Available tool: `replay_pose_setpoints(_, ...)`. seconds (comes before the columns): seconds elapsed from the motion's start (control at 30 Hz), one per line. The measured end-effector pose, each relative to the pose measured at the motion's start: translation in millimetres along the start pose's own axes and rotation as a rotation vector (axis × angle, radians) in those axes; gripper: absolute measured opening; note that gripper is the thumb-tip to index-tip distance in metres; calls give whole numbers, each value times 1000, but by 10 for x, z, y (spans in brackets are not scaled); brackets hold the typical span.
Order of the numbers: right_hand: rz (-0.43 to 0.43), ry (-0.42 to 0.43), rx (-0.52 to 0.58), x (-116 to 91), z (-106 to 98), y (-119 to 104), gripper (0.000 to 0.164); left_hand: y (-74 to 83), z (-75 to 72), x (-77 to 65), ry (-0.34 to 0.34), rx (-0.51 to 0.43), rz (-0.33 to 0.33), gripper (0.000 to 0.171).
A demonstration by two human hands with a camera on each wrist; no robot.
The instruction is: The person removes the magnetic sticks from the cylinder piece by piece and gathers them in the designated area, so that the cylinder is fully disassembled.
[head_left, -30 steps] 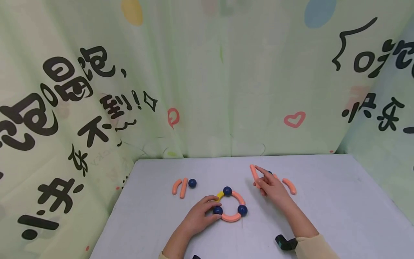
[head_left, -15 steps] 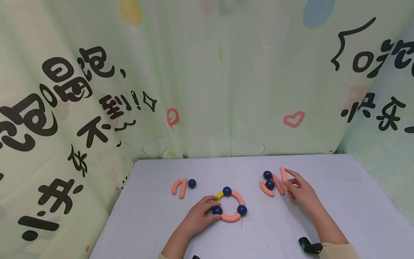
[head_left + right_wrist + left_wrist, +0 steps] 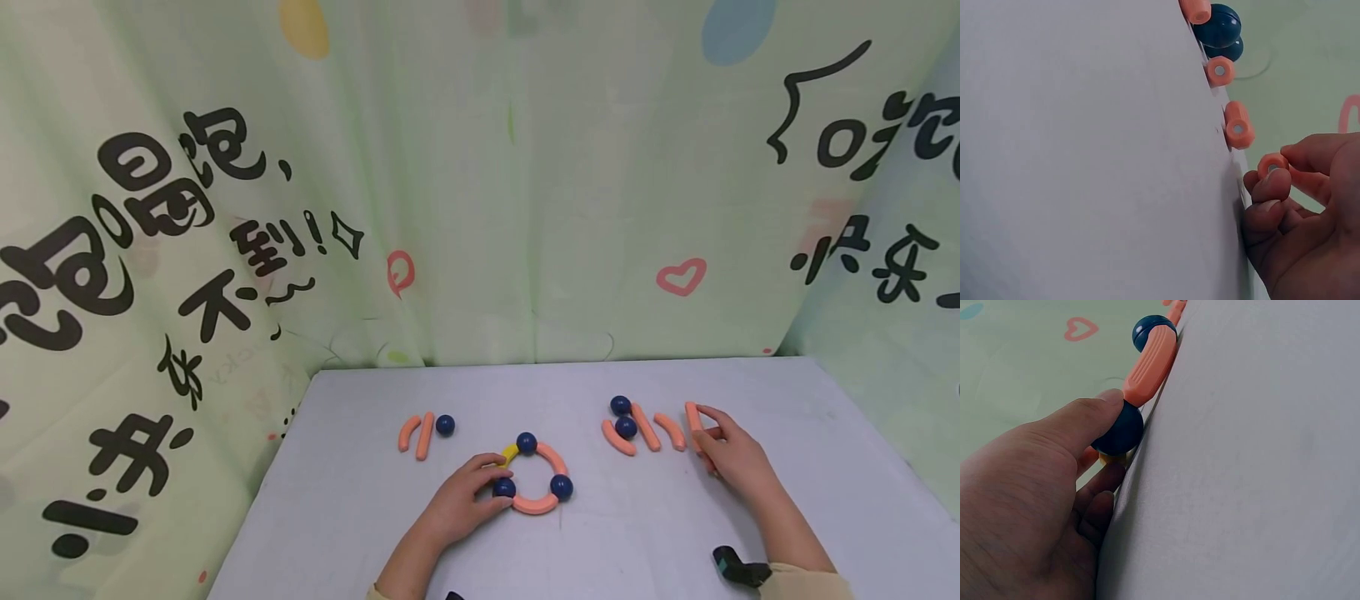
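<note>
At the table's middle lies a ring of three dark blue balls, two curved orange magnetic rods (image 3: 535,506) and a yellow rod (image 3: 511,452). My left hand (image 3: 467,500) holds the ring's left ball (image 3: 505,487) between thumb and fingers; in the left wrist view the thumb presses on that blue ball (image 3: 1124,430). Over to the right, my right hand (image 3: 738,458) pinches a straight orange magnetic rod (image 3: 693,416), whose end shows a small metal disc in the right wrist view. This rod stands just right of a curved orange rod (image 3: 670,432) on the table.
Left of that curved rod are a straight orange rod (image 3: 646,427), two blue balls (image 3: 620,405) and another curved rod (image 3: 618,438). At the back left lie a curved rod (image 3: 408,433), a straight rod (image 3: 425,436) and a blue ball (image 3: 446,425). A printed curtain (image 3: 480,250) borders the white table (image 3: 600,550).
My right hand has carried the straight orange rod rightward, past the right-hand group of pieces, and lowered it beside the curved rod. The left hand stays on the ring.
</note>
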State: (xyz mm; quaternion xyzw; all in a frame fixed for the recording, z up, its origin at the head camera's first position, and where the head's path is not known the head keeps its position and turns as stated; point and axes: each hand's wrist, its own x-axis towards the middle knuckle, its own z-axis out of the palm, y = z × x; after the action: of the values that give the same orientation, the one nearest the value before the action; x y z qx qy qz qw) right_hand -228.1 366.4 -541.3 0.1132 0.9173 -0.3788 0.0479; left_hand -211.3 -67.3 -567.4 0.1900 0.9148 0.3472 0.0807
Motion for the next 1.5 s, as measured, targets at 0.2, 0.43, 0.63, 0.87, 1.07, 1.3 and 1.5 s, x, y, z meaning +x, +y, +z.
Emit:
replay_pose_setpoints(0.2,19,-26,-35,30,-3,-12,55,-11,-2,4,1,-7,7,38)
replay_pose_setpoints(0.43,45,-41,-26,44,-6,-40,54,-16,-16,2,3,-2,19,38)
replay_pose_setpoints(0.63,48,-46,-17,34,-7,-69,54,-6,-28,-1,1,-7,11,38)
replay_pose_setpoints(0.87,26,-51,-24,18,-8,-77,54,-36,-35,-17,6,8,55,38)
replay_pose_setpoints(1.07,15,-23,-44,17,0,-87,54,-35,-39,-18,9,7,68,38)
replay_pose_setpoints(1.3,-25,89,-59,-19,70,-196,55,-25,-36,-12,4,-2,61,38)
replay_pose_setpoints(1.5,-152,95,-21,-153,260,-506,47,-36,-17,-3,-1,0,49,38)
